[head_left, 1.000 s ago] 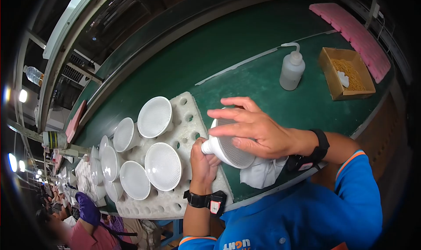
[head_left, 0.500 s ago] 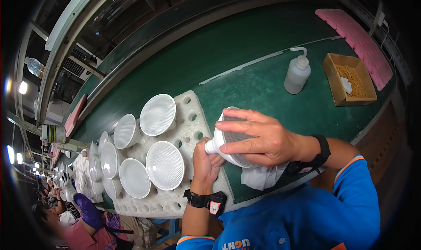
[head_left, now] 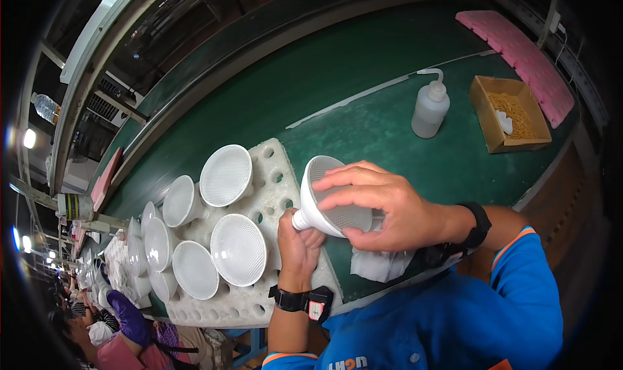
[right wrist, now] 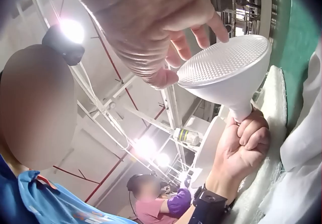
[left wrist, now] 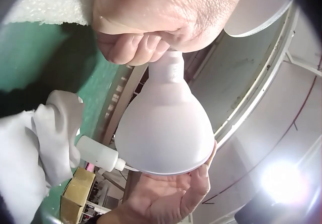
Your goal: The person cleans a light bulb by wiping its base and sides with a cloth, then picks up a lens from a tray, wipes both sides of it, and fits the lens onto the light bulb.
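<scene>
In the head view my left hand [head_left: 300, 243] grips the narrow base of a white reflector light bulb [head_left: 310, 198], its fingers curled round it. The bulb is held tilted, its wide textured lens turned toward my right hand [head_left: 392, 208]. That hand's fingers are spread and gently bent across the lens, with the thumb at the lower rim. Seen from the right wrist, the thumb meets the edge of the lens [right wrist: 224, 58] while the fingertips reach over its far side. The left wrist view shows the bulb's smooth white cone [left wrist: 163, 123] below the curled fingers.
Several similar bulbs [head_left: 239, 248] stand lens up in a holed white foam tray [head_left: 285, 167] on the left. A white cloth [head_left: 379, 266] lies near my body. Farther right are a squeeze bottle [head_left: 429, 114], a cardboard box [head_left: 496, 125] of yellowish strands and a pink foam sheet [head_left: 519, 59].
My right hand has shifted across the lens toward its lower right side, and its fingers bend more, uncovering more lens. The left hand keeps its grip on the bulb's base.
</scene>
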### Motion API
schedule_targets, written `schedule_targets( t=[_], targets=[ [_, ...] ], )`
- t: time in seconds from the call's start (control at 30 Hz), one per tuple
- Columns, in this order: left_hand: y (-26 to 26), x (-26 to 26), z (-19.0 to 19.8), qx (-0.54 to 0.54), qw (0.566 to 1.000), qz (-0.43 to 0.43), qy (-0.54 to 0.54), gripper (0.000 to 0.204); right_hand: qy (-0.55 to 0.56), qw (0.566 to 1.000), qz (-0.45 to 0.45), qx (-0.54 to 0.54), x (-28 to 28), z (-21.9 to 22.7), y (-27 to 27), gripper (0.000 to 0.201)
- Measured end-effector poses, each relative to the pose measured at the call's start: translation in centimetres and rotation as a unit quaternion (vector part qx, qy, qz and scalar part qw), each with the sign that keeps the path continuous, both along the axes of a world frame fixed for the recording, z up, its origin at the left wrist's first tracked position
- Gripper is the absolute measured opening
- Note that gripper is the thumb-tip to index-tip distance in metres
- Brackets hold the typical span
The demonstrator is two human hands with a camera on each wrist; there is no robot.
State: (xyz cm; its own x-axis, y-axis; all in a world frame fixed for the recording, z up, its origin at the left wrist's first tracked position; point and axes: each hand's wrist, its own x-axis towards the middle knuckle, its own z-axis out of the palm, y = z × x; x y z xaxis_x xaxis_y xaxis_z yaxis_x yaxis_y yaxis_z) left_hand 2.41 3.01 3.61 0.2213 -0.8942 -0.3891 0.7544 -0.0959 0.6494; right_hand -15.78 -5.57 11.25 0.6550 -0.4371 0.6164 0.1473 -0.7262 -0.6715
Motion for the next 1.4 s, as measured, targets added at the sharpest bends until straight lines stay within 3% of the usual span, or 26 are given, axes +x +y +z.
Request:
schedule_targets(
  t=[0.33,0.73,1.03,1.13,1.4],
  targets=[
    [0.0,0.2,-0.3,-0.002,1.0,-0.004,0.027,0.03,0.11,0.993,0.033,0.024,-0.6,1.0,-0.2,0.077],
    [-0.1,0.4,-0.8,0.007,1.0,-0.007,0.006,0.028,0.182,0.98,0.071,0.038,-0.8,1.0,-1.6,0.083],
    [0.0,-0.6,0.0,0.015,0.994,0.014,-0.106,0.025,0.194,0.979,0.044,0.053,-1.3,0.6,-2.4,0.066],
    [0.0,-0.9,-0.1,0.012,0.99,0.015,-0.14,0.025,0.196,0.97,0.052,0.132,-1.6,0.5,-2.7,0.061],
    [0.0,-1.1,-0.1,0.011,0.987,0.019,-0.16,0.028,0.184,0.957,0.074,0.213,-1.3,-0.1,-3.7,0.051]
  ],
)
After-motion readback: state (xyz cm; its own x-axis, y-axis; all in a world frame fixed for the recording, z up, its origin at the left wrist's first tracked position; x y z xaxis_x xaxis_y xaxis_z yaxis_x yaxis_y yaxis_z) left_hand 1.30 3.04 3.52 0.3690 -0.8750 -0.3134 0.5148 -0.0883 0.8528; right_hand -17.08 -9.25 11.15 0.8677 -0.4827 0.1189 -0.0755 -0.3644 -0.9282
